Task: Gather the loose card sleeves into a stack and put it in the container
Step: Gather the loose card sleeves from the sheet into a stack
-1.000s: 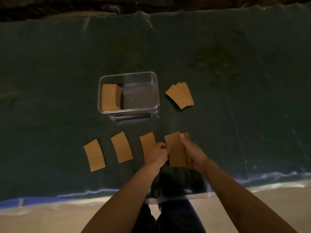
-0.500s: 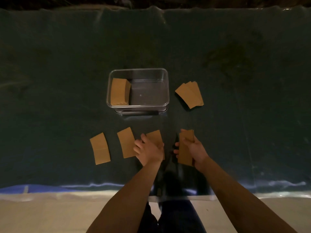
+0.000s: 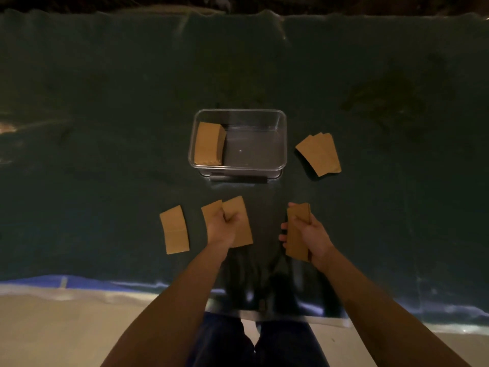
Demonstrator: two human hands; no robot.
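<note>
Left hand [image 3: 223, 226] closed on a sleeve [image 3: 239, 221] overlapping its neighbour [image 3: 211, 211]. Right hand [image 3: 311, 234] gripping an upright stack [image 3: 297, 231]. Last loose sleeve [image 3: 174, 229] farther left, long axis near-to-far; left grip nearer. Container [image 3: 238, 170] beyond.

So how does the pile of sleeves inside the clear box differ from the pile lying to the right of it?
The pile in the clear box sits squared up against the box's left wall; the pile beside the box lies on the dark cloth. The boxed pile has aligned edges, while the outside pile is fanned and turned at an angle. Both are the same brown card, and neither is being touched.
</note>
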